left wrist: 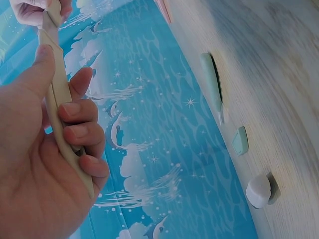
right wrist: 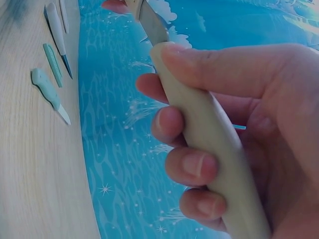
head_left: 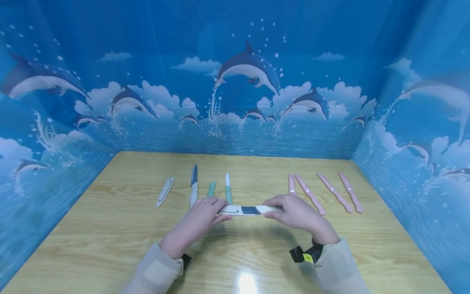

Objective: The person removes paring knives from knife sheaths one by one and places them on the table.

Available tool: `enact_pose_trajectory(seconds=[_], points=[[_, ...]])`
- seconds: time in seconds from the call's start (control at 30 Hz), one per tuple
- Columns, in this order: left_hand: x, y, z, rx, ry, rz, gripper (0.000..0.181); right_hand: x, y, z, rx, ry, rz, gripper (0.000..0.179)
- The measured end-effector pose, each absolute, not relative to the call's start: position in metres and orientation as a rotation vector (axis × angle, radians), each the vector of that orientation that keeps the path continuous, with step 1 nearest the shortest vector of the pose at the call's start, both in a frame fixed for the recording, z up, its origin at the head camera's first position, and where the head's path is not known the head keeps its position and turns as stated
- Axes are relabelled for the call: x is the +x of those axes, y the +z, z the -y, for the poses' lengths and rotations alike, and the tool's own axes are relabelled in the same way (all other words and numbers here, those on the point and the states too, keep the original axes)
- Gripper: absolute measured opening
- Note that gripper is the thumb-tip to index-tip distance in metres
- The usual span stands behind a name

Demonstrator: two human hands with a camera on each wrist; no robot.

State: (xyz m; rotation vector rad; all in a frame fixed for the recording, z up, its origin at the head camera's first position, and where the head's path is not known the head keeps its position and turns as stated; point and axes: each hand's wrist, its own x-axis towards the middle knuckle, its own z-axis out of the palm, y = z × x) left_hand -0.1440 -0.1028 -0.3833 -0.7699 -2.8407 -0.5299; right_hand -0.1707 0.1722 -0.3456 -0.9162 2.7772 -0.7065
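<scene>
Between my hands, a cream-handled knife lies level above the table, its dark blade [head_left: 251,210] partly inside a cream sheath [head_left: 230,210]. My left hand [head_left: 205,212] grips the sheath, thumb along one side and fingers curled round the other in the left wrist view. My right hand [head_left: 295,211] wraps round the knife handle [right wrist: 209,119], with the thumb near the blade end. A short stretch of blade [right wrist: 155,26] shows between handle and sheath; the tip is hidden in the sheath.
Beyond my left hand lie a white sheath [head_left: 165,192], a white-handled knife [head_left: 194,183] with a dark blade, a green sheath [head_left: 211,189] and a green-handled knife [head_left: 228,190]. Several slim pink pieces [head_left: 334,192] lie at the right. Dolphin-print curtains [head_left: 235,134] border the wooden table [head_left: 121,228].
</scene>
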Motion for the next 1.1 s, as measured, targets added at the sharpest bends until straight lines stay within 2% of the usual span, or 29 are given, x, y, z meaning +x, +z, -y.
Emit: enact_pose_trajectory(seconds=[1.1], points=[[-0.1456,-0.3824,0.1078,-0.773,-0.536,2.839,0.035,-0.1722,-0.3429,-0.1782,-0.893,-0.768,-2.718,0.032]])
